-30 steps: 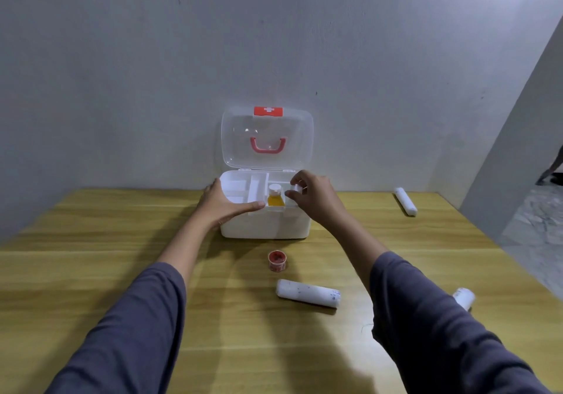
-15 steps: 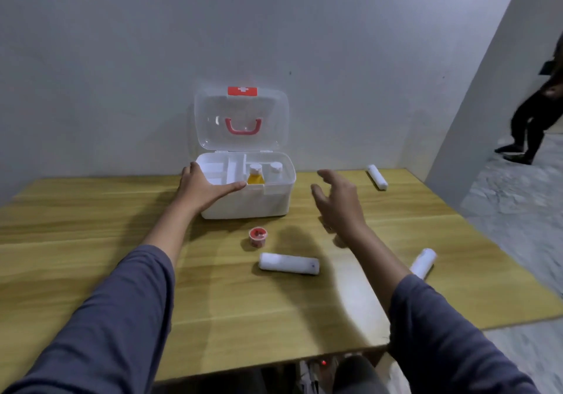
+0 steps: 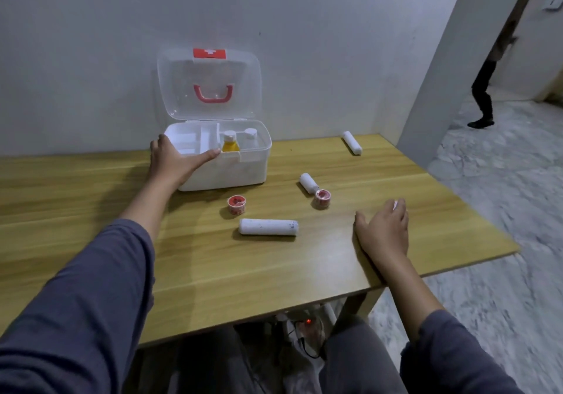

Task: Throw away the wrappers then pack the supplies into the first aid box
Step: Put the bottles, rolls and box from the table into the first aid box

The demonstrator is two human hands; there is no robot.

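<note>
Box: first aid box (image 3: 225, 168) at back of wooden table (image 3: 91, 211), against wall; clear lid (image 3: 210, 84) propped upright, so tray is open for loading.
Inside box: yellow bottle (image 3: 230, 144) and clear white-capped bottle (image 3: 251, 138) upright in right compartment; left compartments look bare.
Left hand (image 3: 173, 162): spread over front-left rim of box, thumb hooked on edge, nothing gripped; likely bracing box against sliding during loading.
Right hand (image 3: 384, 230): palm down, fingers loosely spread, low over table near right edge; small white object (image 3: 395, 204) peeking past fingertips, probably a bandage roll; cannot tell whether grasped or merely covered.
Loose supplies: long bandage roll (image 3: 268, 227) lying flat, centre front; red tape roll (image 3: 236, 204) just ahead of box; small white bottle (image 3: 308, 183) on its side, touching second red tape roll (image 3: 322, 198); another bandage roll (image 3: 352, 142) far back right, well apart.
Wrappers: none visible on table.
Stage: packing underway, most supplies outside box.
Next: closing fingers on white object, carrying to box.
Risk: rolls round, apt to roll off near edge.
</note>
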